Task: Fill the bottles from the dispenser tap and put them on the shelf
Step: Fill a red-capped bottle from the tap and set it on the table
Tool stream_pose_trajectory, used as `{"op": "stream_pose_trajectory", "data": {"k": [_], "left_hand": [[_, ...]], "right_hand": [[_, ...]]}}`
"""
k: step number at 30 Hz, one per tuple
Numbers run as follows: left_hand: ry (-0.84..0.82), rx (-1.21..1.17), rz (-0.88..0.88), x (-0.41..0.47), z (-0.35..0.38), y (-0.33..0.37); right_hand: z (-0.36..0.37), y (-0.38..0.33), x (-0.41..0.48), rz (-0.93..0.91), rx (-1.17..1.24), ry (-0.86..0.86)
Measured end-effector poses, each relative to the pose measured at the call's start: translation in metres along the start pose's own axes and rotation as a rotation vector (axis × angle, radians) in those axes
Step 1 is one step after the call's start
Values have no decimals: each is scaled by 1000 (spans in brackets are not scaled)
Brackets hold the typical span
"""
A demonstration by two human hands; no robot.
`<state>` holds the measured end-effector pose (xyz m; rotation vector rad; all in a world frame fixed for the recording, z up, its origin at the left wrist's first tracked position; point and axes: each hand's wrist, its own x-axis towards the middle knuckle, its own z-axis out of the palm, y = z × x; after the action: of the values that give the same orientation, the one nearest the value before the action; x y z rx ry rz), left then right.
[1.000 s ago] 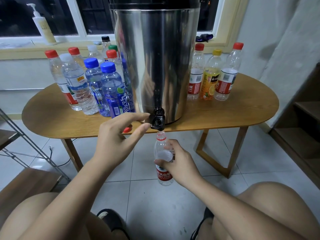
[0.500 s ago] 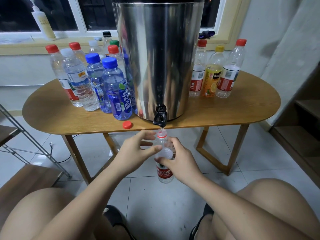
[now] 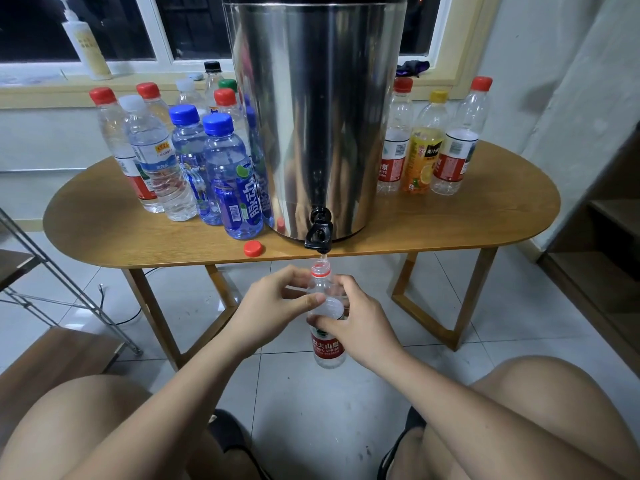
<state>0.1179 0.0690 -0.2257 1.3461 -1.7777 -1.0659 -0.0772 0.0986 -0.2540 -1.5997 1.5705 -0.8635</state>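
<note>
The clear plastic bottle (image 3: 325,346) was a slim ribbed cylinder with a glossy red label and a red ring at its uncapped neck. It was held in the air in front of the bench edge, above the tiled floor. Its long axis stood upright and its open mouth pointed straight up, just under the spout of the black plastic tap (image 3: 318,233). A thin pale streak showed between spout and mouth.

The left hand (image 3: 277,303) gripped the bottle's shoulder, its fingers (image 3: 304,301) curled round from the left with the thumb across the front. The right hand (image 3: 360,323) gripped the body just above the label, its fingers wrapped round from the right.

The tap jutted from the base of a tall, mirror-bright stainless steel dispenser (image 3: 311,116), a plain cylinder standing on the oval wooden bench (image 3: 450,230). A loose red cap (image 3: 252,248) lay on the smooth wood near the tap. Left of the dispenser stood a cluster of capped plastic bottles, the nearest a blue-tinted bottle (image 3: 235,188) with a blue cap. On the right stood three more in a row, the middle one an orange juice bottle (image 3: 424,157) with a yellow cap. A pale pump bottle (image 3: 86,46) stood on the window sill behind.
</note>
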Motion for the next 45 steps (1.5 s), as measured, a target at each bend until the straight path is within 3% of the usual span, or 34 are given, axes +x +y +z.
{"op": "stream_pose_trajectory", "data": {"k": [45], "left_hand": [[-41,-160,-58,7,1,-5]], "right_hand": [[-1,3,3,14,-7,2]]}}
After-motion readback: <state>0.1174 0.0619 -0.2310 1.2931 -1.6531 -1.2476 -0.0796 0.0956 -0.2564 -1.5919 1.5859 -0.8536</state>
